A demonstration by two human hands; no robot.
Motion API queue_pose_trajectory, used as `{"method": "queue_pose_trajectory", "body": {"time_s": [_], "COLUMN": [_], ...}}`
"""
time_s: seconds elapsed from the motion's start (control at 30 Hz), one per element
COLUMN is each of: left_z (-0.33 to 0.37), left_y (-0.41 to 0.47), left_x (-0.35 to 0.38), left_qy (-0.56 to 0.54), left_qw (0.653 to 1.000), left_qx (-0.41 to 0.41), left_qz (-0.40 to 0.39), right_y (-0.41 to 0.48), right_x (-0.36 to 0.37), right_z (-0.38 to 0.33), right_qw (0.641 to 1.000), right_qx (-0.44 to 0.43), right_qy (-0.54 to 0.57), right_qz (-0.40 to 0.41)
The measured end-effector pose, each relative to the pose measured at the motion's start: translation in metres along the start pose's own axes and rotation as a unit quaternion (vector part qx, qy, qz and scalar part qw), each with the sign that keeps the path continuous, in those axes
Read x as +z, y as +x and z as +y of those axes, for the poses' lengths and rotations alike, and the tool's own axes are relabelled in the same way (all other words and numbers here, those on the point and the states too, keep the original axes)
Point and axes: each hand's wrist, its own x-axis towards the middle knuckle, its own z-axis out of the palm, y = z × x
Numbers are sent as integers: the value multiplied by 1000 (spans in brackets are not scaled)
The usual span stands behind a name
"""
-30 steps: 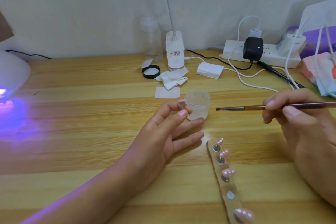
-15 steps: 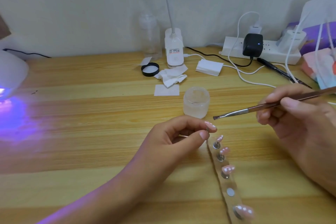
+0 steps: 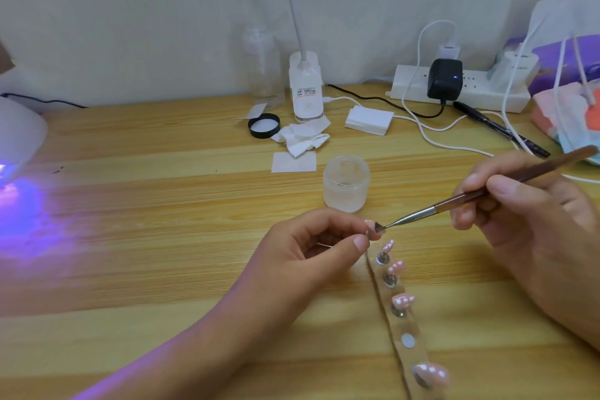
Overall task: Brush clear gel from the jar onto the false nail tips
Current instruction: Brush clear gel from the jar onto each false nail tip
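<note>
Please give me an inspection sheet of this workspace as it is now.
Surface: wooden table, purple glow at left.
Job's things: open jar; brush touching a nail tip; four tips on the strip, one mount bare.
Clutter: lid, wipes, bottle, pen.
Hands: left hand pinches the nail tip; right hand holds the brush.
Cables: white and black cables at the power strip.
Surroundings: lamp at left; plain wall.

A frosted jar [image 3: 346,183] of clear gel is stood upright, uncapped, on the counter [image 3: 162,204]. Near it a pink false nail tip [image 3: 369,223] is pinched in the left hand [image 3: 311,247] and touched by the bristles of a brown-handled brush [image 3: 470,196]. Four more pink tips [image 3: 402,299] are seated on a clear strip [image 3: 400,323].
</note>
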Motion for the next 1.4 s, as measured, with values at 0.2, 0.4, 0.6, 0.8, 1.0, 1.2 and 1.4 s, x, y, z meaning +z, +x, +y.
{"method": "queue_pose_trajectory", "body": {"time_s": [0.2, 0.4, 0.6, 0.8, 1.0, 1.2, 1.4], "left_z": [1, 1, 2, 1, 2, 2, -1], "left_y": [1, 1, 1, 2, 1, 1, 1], "left_x": [0, 0, 0, 0, 0, 0, 0], "left_qy": [-8, -17, -11, -18, -18, -32, -21], "left_qw": [1000, 1000, 1000, 1000, 1000, 999, 1000], "left_qx": [14, 10, 0, -10, -11, -7, -12], "left_qz": [1, 7, 12, 15, 2, 9, 2], "right_y": [1, 4, 4, 2, 1, 3, 5], "right_x": [0, -2, 0, 6, 8, -1, -2], "right_z": [-1, -1, -2, -3, -6, -3, 0], "right_qw": [1000, 998, 999, 1000, 999, 999, 999], "right_qx": [27, 31, 32, 21, 28, 35, 27], "right_qy": [2, 48, 33, 16, 13, 35, 38], "right_qz": [11, 37, 21, 8, -8, 6, -3]}}
